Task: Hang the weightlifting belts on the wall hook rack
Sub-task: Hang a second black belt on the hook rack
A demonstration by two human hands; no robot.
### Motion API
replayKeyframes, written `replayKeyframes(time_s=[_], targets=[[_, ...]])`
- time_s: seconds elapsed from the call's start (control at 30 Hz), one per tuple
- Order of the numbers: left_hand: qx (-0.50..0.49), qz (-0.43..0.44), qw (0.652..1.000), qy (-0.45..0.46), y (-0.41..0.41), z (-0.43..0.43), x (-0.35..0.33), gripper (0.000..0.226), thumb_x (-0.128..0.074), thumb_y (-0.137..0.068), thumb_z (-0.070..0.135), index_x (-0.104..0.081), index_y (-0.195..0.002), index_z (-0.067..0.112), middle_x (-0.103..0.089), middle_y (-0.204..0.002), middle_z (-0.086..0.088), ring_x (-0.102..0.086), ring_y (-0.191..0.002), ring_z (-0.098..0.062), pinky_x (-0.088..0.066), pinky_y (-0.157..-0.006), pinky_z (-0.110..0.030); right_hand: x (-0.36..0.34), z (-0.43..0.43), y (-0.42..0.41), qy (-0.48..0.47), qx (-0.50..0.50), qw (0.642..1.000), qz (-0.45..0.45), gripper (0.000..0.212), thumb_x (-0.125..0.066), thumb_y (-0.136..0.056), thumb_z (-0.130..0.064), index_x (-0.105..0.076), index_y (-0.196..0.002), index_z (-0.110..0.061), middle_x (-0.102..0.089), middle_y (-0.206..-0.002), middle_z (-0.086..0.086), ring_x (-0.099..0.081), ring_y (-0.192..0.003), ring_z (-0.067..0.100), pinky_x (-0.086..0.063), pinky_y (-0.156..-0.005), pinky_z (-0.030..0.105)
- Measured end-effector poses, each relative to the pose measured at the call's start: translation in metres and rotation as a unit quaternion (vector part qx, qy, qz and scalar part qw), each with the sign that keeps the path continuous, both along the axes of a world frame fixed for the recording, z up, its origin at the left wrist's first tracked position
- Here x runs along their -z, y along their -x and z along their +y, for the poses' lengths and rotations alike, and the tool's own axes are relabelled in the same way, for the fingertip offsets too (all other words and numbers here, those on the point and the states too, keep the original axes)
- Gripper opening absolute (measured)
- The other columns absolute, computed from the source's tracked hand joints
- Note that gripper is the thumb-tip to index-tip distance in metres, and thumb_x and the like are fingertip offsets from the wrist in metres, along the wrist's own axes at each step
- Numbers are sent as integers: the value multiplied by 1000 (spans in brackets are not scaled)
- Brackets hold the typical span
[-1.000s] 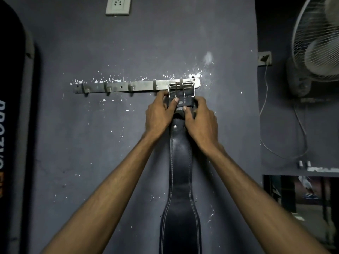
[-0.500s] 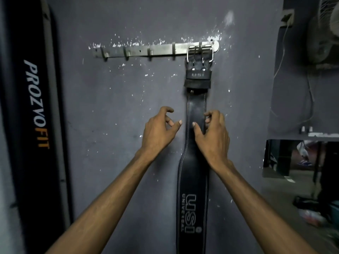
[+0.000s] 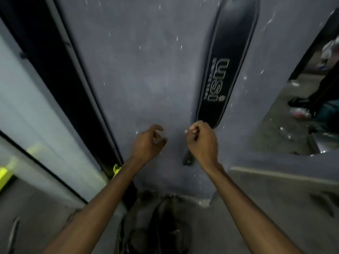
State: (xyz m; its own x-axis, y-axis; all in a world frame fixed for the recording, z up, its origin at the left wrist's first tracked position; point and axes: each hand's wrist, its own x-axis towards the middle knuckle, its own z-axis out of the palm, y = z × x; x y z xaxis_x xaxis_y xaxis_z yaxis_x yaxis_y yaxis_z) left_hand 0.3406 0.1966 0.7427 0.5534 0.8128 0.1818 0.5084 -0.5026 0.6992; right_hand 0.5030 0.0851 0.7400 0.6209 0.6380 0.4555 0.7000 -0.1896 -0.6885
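A black leather weightlifting belt (image 3: 225, 70) with a USI logo hangs flat down the grey wall (image 3: 143, 74); its top and the hook rack are out of frame above. The belt's narrow tail end (image 3: 187, 159) shows below my right wrist. My right hand (image 3: 201, 142) is curled into a loose fist in front of the lower part of the belt, with nothing seen in it. My left hand (image 3: 148, 142) hovers to the left of the belt, fingers bent and apart, empty. On the floor by the wall lies a dark, blurred heap (image 3: 161, 222); I cannot tell what it is.
A tall black padded panel (image 3: 60, 66) leans along the wall on the left, beside a pale surface with a yellow-green patch (image 3: 5, 175). At right an opening shows a grey floor with a shoe (image 3: 300, 102) and clutter. A low ledge (image 3: 284, 180) juts out at lower right.
My view has swung downward, so the rack and buckle left the frame. Both hands dropped down along the hanging belt; my right hand closed into a loose fist.
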Motion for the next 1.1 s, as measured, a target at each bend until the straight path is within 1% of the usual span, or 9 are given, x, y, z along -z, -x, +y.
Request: replayKeyframes(time_s=[0.17, 0.23, 0.33, 0.5, 0.7, 0.83, 0.97, 1.03, 1.1], targets=[[-31, 88, 986, 136, 38, -28, 153, 31, -74, -82, 28, -63, -110, 26, -70, -80, 3, -66, -72, -20, -48, -68, -30, 150, -31, 19, 146, 9, 984, 99, 17, -70, -89, -34, -57, -82, -26, -65, -82, -5, -64, -73, 17, -53, -64, 35], [-44, 120, 975, 182, 50, -39, 223, 30, -72, -81, 37, -63, -108, 29, -69, -78, 4, -64, -73, -19, -49, -69, -31, 214, -43, 25, 190, 4, 973, 130, 17, -69, -87, -33, -56, -80, -25, -66, -81, -4, -66, -73, 20, -54, -65, 36], [-50, 124, 960, 246, 70, -62, 334, 38, -63, -71, 53, -61, -99, 28, -69, -76, 1, -66, -69, -23, -58, -70, -46, 309, -65, 41, 243, 2, 953, 183, 14, -71, -87, -30, -61, -81, -22, -70, -80, -3, -68, -77, 22, -48, -63, 32], [-80, 193, 926, 314, 98, -103, 489, 35, -73, -85, 35, -65, -115, 19, -73, -93, -6, -73, -82, -31, -61, -72, -43, 474, -102, 82, 325, -13, 913, 246, 15, -71, -89, -33, -65, -87, -20, -72, -80, -4, -68, -77, 17, -35, -59, 25], [-110, 206, 896, 379, 135, -148, 692, 30, -75, -81, 29, -69, -109, 19, -78, -97, -6, -74, -91, -25, -58, -80, -38, 681, -132, 142, 393, -40, 868, 302, 14, -70, -88, -33, -64, -91, -22, -72, -82, -6, -69, -81, 18, -49, -65, 30], [-141, 190, 873, 426, 162, -179, 824, 36, -74, -75, 40, -69, -106, 21, -78, -99, -6, -74, -95, -27, -59, -86, -47, 807, -142, 175, 400, -41, 866, 297, 20, -71, -88, -28, -63, -104, -18, -71, -94, -3, -69, -90, 22, -49, -71, 32], [-187, 192, 868, 418, 176, -205, 898, 25, -79, -83, 25, -69, -105, 18, -73, -89, 2, -69, -86, -14, -51, -72, -20, 903, -151, 202, 427, -41, 855, 292, 40, -75, -85, -31, -61, -116, -10, -68, -112, 12, -66, -105, 33, -54, -83, 44], [-198, 178, 862, 431, 179, -210, 919, 21, -79, -85, 22, -68, -103, 19, -71, -88, 4, -67, -84, -9, -44, -63, -7, 929, -152, 209, 447, -54, 832, 323, 31, -74, -85, -30, -62, -106, -10, -70, -105, 16, -67, -100, 36, -55, -80, 46], [-202, 168, 866, 426, 181, -212, 923, 24, -79, -85, 20, -66, -105, 18, -70, -87, 6, -66, -78, 2, -45, -64, -9, 938, -152, 213, 443, -54, 820, 359, 21, -73, -87, -23, -64, -101, -11, -73, -100, 15, -70, -97, 35, -58, -79, 47]])
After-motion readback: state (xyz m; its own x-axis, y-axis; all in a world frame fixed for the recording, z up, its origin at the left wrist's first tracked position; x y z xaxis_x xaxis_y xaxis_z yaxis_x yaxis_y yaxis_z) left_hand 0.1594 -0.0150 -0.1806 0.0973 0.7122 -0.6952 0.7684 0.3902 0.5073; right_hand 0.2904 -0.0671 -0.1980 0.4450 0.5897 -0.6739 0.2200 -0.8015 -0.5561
